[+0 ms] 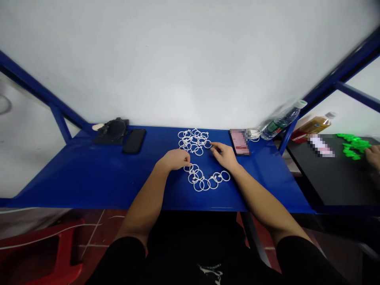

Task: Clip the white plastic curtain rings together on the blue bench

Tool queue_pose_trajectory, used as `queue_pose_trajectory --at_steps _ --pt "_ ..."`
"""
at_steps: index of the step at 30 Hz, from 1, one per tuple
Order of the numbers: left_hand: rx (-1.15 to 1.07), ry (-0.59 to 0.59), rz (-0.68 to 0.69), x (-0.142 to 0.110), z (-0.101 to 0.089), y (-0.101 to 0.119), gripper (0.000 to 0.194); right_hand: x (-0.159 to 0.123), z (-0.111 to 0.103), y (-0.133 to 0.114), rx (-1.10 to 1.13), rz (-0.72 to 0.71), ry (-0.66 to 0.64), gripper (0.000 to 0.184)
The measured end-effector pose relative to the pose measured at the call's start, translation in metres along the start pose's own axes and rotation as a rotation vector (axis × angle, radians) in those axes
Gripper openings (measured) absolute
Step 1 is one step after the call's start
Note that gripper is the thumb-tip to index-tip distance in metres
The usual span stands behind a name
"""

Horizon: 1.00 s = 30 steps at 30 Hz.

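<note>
White plastic rings with small tabs lie in a pile (194,138) toward the wall side of the blue table. Closer to my body, a curved chain of linked white rings (205,184) rests flat on the tabletop. My left hand (177,159) is closed, with its fingertips pinching the ring at the chain's left end. At the pile's right edge, the thumb and fingers of my right hand (224,154) are on a single white ring (207,144). My palm partly hides that grip.
A dark phone (134,141) and a black item (114,131) lie left on the blue table (118,178). To the right are a lit phone (240,141), a white cable (254,134) and a tilted bottle (282,120). Another person's hand (373,156) is near green pieces (353,146).
</note>
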<state>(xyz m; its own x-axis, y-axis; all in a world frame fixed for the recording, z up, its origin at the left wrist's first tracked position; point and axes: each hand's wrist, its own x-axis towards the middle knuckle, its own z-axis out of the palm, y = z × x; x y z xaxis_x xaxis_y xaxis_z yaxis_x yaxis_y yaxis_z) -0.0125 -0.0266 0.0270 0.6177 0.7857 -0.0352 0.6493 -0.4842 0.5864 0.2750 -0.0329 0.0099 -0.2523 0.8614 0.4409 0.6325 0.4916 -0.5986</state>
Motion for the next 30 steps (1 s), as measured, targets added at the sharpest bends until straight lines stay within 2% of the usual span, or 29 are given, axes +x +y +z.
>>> queue_pose_trajectory --at_steps 5,9,13,19,23,30 --pt "-0.015 0.093 0.033 0.001 -0.005 0.013 0.017 -0.002 -0.001 -0.006 0.047 -0.061 -0.057 0.031" --pt "-0.077 0.323 0.018 0.004 -0.009 0.03 0.01 -0.005 -0.004 -0.015 0.124 -0.102 -0.118 0.039" --pt "-0.069 0.481 0.021 0.011 0.002 0.047 0.02 -0.007 -0.006 -0.023 0.126 -0.14 -0.205 0.04" --pt "0.078 0.531 0.069 0.018 0.024 0.06 0.015 -0.007 -0.006 -0.028 0.051 -0.195 -0.195 0.038" --pt "0.075 0.532 0.094 0.019 0.025 0.057 0.024 -0.008 -0.009 -0.028 0.082 -0.161 -0.159 0.034" --pt "0.123 0.587 0.096 0.021 0.026 0.05 0.027 -0.008 -0.01 -0.028 0.095 -0.168 -0.152 0.026"
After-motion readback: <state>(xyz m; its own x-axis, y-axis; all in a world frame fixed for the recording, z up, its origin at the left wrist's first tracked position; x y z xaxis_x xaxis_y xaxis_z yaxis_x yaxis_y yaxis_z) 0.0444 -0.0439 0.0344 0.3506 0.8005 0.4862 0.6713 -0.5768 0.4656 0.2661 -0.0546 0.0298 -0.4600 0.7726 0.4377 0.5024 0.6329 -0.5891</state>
